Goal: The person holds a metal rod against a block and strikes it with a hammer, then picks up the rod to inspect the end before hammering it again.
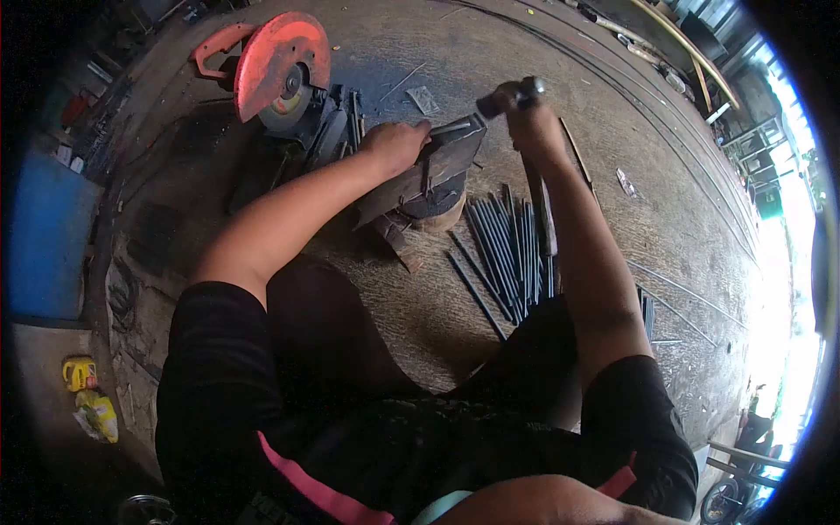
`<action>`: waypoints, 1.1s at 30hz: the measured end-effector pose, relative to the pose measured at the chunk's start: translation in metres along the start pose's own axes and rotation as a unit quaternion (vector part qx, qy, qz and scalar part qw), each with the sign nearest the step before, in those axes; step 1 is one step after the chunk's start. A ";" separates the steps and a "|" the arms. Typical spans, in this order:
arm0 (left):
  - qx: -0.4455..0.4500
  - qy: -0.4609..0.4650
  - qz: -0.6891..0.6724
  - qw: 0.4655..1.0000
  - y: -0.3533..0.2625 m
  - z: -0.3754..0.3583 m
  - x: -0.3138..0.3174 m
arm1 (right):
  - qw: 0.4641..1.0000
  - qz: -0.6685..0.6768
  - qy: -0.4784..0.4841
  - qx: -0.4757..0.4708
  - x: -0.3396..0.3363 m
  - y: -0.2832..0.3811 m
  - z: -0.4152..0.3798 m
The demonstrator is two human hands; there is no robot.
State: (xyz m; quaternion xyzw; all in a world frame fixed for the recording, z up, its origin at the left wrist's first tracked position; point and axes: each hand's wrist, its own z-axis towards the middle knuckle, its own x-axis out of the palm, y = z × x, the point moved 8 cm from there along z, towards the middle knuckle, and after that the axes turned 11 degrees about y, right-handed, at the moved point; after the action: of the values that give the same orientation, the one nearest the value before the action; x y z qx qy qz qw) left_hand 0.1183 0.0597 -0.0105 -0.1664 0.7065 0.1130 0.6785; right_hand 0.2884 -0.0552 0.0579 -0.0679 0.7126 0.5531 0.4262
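Observation:
My right hand (535,133) is wrapped round a hammer (500,98), whose head is raised beyond the far end of a steel block (455,156). The hammer's long handle runs down beside my forearm. My left hand (395,147) is closed on a short metal rod (451,128) lying along the top of the block; its fingers partly hide the rod. The block rests at a tilt on a round wooden stump (442,214). Several dark metal rods (503,249) lie in a loose bundle on the floor just right of the stump.
A cut-off saw with a red guard (284,66) stands beyond my left hand. Long thin bars (612,83) stretch across the floor at the back right. A blue panel (52,236) and a yellow container (80,374) are at the far left.

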 end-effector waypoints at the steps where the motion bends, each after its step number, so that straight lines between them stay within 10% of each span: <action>1: -0.009 -0.001 0.006 1.000 0.002 0.000 0.005 | 1.000 0.000 0.000 0.002 -0.006 0.002 0.001; 8: -0.023 0.007 -0.041 0.999 0.008 0.000 0.003 | 0.970 0.073 -0.172 -0.155 -0.053 0.058 -0.013; 11: -0.034 0.008 -0.041 0.999 0.004 -0.001 -0.003 | 0.983 -0.150 -0.097 -0.042 0.000 0.027 0.009; 16: -0.008 -0.020 -0.061 0.998 0.006 -0.002 0.001 | 0.997 -0.032 0.048 -0.051 0.029 0.020 0.004; 18: -0.014 -0.017 -0.034 0.999 0.005 -0.001 0.001 | 0.997 -0.065 -0.041 -0.007 0.000 0.031 0.000; 21: 0.012 -0.025 -0.066 0.997 0.001 -0.002 -0.002 | 0.948 0.047 -0.217 -0.228 -0.068 0.090 -0.028; 23: 0.016 -0.036 -0.064 0.997 0.002 -0.001 -0.001 | 0.934 0.154 -0.276 -0.164 -0.097 0.106 -0.054; 27: 0.022 -0.031 -0.063 0.997 -0.002 0.000 -0.002 | 0.959 0.166 -0.195 -0.120 -0.070 0.070 -0.031; 29: 0.015 -0.049 -0.069 0.996 0.001 0.000 0.009 | 0.979 -0.137 -0.146 -0.028 0.005 -0.003 0.015; 33: 0.014 -0.020 -0.045 0.999 -0.007 -0.002 -0.006 | 0.994 -0.101 -0.041 -0.004 0.020 -0.016 0.003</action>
State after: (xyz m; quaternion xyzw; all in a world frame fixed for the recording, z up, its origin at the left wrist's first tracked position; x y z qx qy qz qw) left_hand 0.1188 0.0529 -0.0036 -0.1861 0.6863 0.0757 0.6990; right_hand 0.2864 -0.0513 0.0321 -0.1185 0.6821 0.5122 0.5083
